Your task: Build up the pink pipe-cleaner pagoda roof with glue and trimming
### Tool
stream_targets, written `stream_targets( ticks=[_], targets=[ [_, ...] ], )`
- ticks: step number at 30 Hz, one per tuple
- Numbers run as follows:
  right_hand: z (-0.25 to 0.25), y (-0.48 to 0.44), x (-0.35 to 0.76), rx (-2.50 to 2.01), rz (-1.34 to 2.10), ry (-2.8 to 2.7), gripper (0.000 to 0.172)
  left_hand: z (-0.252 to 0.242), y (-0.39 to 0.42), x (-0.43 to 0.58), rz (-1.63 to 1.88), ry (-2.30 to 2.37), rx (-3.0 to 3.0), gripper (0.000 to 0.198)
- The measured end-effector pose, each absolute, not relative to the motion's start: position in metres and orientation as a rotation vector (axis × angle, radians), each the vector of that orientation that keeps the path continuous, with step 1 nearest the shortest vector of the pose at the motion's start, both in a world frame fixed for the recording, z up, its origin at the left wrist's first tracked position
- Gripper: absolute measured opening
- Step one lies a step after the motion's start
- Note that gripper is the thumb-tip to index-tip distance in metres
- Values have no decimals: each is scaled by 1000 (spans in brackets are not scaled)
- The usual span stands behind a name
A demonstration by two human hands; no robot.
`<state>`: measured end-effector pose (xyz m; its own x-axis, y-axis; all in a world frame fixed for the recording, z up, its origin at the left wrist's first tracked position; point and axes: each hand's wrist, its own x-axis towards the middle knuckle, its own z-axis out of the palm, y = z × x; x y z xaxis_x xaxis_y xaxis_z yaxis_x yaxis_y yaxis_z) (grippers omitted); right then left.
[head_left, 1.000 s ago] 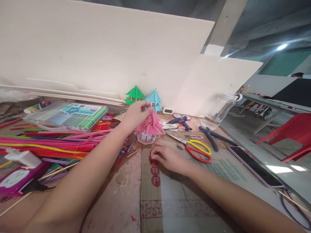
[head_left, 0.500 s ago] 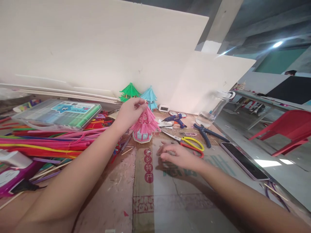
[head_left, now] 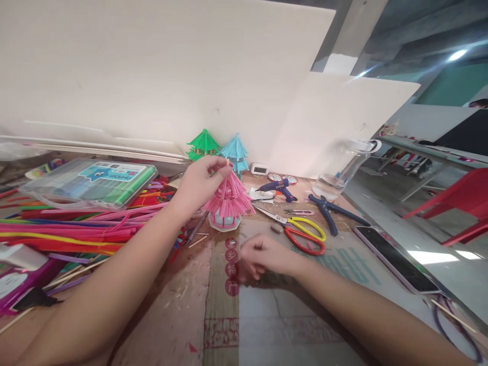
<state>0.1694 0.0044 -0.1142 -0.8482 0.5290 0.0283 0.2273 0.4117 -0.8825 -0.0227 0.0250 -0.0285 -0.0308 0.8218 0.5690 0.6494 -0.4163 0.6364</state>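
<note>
A small pink pagoda model (head_left: 229,203) with fringed, tiered roofs and a pale base stands upright on the table. My left hand (head_left: 202,180) is closed on its pointed top, thumb and fingers pinching the tip. In front of it and slightly to the right, my right hand (head_left: 265,256) hovers low over the printed cardboard (head_left: 290,310). Its fingers curl downward and are smeared by motion, so I cannot make out whether they hold anything. Behind the pink model stand a green pagoda model (head_left: 205,144) and a light blue one (head_left: 234,148).
To the right lie yellow-and-red scissors (head_left: 301,231), a blue glue gun (head_left: 278,189), dark-handled pliers (head_left: 330,211) and a phone (head_left: 396,259). A clear jug (head_left: 337,175) stands behind. Colourful pipe cleaners (head_left: 76,229) and a marker case (head_left: 95,183) fill the left.
My right hand has moved slightly down and left, its fingers curling downward. My left hand still pinches the pink pagoda's top. The camera view has shifted a little.
</note>
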Motion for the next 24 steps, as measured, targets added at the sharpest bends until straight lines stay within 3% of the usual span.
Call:
stream_targets(
  ticks=[5,24],
  targets=[
    [-113,21,176,-761,724,-2436,11,-25,25,-24,1488,1611,2058,28],
    [-122,18,146,-725,-59,-2981,19,-24,29,-31,1397,1720,2111,22]
  ],
)
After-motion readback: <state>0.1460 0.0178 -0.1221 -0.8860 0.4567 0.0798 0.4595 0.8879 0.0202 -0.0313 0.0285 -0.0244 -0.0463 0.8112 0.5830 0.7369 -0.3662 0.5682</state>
